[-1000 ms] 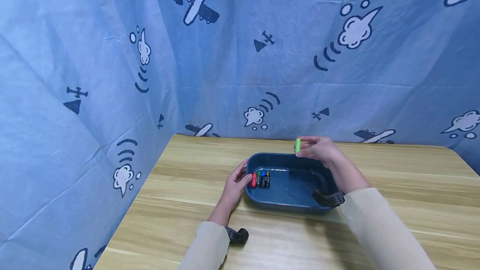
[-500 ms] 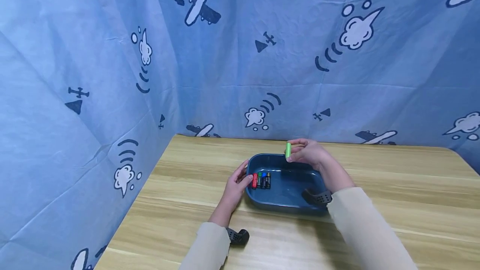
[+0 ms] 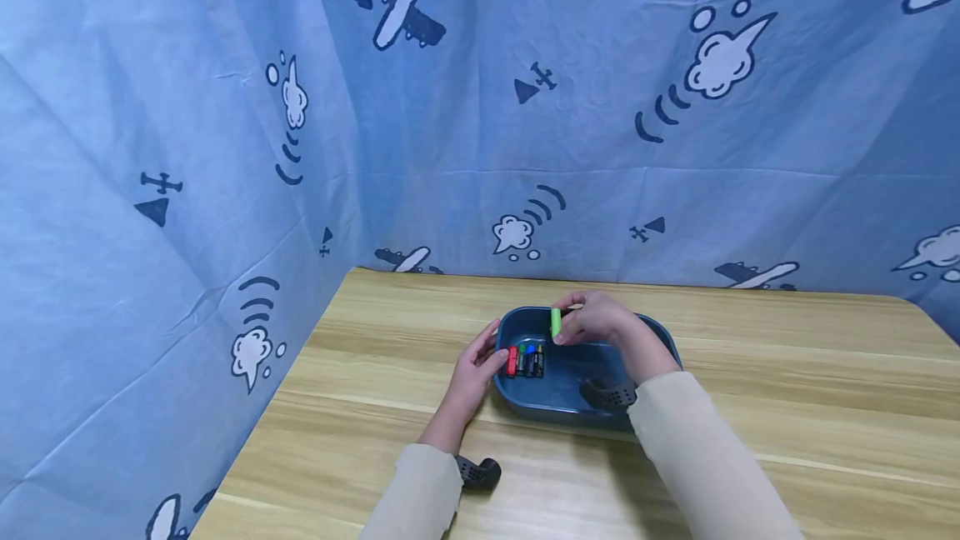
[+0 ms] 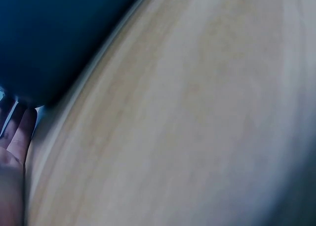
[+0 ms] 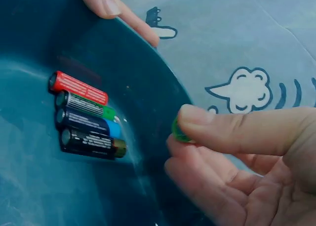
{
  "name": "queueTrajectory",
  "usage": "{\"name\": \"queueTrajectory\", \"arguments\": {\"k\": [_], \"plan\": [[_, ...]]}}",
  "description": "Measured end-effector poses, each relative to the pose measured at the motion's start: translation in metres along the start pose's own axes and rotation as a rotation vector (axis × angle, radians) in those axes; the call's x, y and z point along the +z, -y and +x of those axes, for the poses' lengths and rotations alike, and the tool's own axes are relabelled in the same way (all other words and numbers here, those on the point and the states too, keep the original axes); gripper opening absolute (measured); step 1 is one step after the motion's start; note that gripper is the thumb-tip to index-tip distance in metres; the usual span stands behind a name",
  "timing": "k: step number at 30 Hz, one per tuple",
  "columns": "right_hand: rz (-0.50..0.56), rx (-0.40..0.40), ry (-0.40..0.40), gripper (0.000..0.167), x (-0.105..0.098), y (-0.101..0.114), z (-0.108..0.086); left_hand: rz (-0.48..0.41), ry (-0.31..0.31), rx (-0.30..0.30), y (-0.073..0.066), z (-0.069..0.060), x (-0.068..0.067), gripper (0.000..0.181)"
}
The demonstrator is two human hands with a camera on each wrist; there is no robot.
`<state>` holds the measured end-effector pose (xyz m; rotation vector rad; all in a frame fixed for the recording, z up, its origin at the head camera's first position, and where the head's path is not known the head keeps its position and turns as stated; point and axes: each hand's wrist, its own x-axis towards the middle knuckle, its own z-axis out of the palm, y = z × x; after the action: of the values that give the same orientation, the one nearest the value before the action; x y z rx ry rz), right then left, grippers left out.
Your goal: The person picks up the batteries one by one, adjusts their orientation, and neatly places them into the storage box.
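A dark blue basin (image 3: pixel 543 413) stands on the wooden table. My left hand (image 3: pixel 468 377) holds its left end, thumb over the rim and fingers along the outer wall. Inside, near that end, several batteries lie side by side: a red battery (image 5: pixel 79 86), a black and green battery (image 5: pixel 85 105), a dark battery with a light blue end (image 5: pixel 88 122) and a black battery with a gold end (image 5: pixel 94 143). My right hand (image 3: pixel 600 321) pinches a light green battery (image 3: pixel 556 323) upright between thumb and fingers, above the basin floor, right of the row. The right wrist view shows only its end.
The wooden table (image 3: pixel 787 357) stretches to both sides of the basin. A blue curtain (image 3: pixel 450 123) printed with planes and clouds hangs behind and to the left. A black wrist strap (image 3: pixel 480 473) sits on the left forearm, another black strap (image 3: pixel 606 395) on the right.
My right hand has moved left and lower with the light green battery, from the basin's far rim to over its inside. The left hand stays on the basin's end.
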<state>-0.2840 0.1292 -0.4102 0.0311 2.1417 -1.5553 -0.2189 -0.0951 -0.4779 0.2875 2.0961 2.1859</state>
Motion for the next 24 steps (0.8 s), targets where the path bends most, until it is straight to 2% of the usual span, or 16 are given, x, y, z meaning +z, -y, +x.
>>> {"name": "queueTrajectory", "arguments": {"k": [5, 13, 20, 24], "plan": [[-0.092, 0.030, 0.050, 0.051, 0.007, -0.003, 0.002, 0.004, 0.000, -0.010, -0.001, 0.000, 0.001, 0.051], [-0.255, 0.079, 0.071, 0.046, 0.017, -0.005, 0.006, 0.019, -0.008, -0.017, 0.000, 0.002, -0.001, 0.052], [-0.306, 0.113, 0.104, 0.041, 0.024, -0.015, 0.014, 0.008, -0.032, 0.001, 0.025, 0.012, -0.002, 0.051], [-0.316, 0.128, 0.121, 0.040, 0.026, -0.017, 0.014, 0.004, -0.020, -0.009, 0.013, 0.007, -0.002, 0.052]]}}
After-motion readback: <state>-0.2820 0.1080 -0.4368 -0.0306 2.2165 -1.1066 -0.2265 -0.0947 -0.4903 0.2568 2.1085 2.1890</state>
